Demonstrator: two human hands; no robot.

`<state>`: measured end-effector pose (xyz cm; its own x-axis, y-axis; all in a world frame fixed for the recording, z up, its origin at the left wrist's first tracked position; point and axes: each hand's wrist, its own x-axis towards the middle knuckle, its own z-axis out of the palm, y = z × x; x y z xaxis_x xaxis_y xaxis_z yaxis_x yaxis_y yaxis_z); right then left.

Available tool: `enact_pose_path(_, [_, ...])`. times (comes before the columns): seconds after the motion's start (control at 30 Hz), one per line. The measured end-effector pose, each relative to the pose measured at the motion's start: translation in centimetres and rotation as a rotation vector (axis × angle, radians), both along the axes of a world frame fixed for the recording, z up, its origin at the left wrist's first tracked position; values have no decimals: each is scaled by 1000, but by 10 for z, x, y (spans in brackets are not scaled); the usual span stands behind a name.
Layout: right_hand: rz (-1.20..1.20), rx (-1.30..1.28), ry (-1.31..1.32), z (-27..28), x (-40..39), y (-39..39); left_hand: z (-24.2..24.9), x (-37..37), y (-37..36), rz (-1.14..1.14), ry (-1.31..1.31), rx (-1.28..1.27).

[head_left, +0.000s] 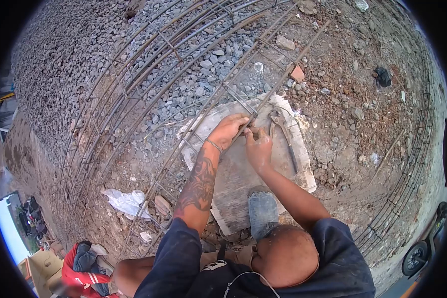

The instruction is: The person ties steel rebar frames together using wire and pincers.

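A long rebar cage (171,160) of rods and square stirrups runs diagonally in front of me. My left hand (228,130) is closed around a rod of it, next to a stirrup (239,100). My right hand (258,148) is closed just beside that rod, its fingertips pinched near the stirrup's corner. Whatever the right fingertips hold is too small to make out. To the right of my right hand, a pair of pincers (286,139) with dark handles lies on a worn board (237,186) beneath the cage.
Several more rebar cages (134,92) lie on the left over a gravel heap (69,59). Another curves along the right wall (416,169). Broken brick (297,74), a white plastic bag (126,202) and a black scrap (382,77) lie about. A person in red (77,273) is at lower left.
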<state>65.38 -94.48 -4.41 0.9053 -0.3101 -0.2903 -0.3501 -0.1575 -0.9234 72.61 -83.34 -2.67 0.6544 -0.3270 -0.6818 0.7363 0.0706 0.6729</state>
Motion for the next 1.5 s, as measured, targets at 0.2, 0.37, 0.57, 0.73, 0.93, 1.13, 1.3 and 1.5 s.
enact_pose_path(0.2, [119, 64, -91, 30, -8, -15, -10, 10, 7, -65, 28, -97])
enact_pose_path(0.37, [223, -971, 13, 9, -51, -76, -11, 14, 4, -197, -253, 177])
enact_pose_path(0.57, [210, -764, 114, -15, -54, -88, 7, 0, 14, -302, -487, 417])
enact_pose_path(0.73, [181, -577, 14, -20, -59, -62, 40, -24, -18, -208, -723, 844])
enact_pose_path(0.93, [93, -645, -202, -14, -63, -31, 41, -36, -58, -56, -1126, 1053])
enact_pose_path(1.13, [-77, -30, 63, 45, -50, -72, 28, -12, -40, 199, -1078, 824])
enact_pose_path(1.3, [-111, 33, 180, 95, -57, -119, -1, -27, -40, 527, -674, 563])
enact_pose_path(1.5, [-71, -219, 192, 241, -62, -118, 9, -44, -38, 494, -982, 629])
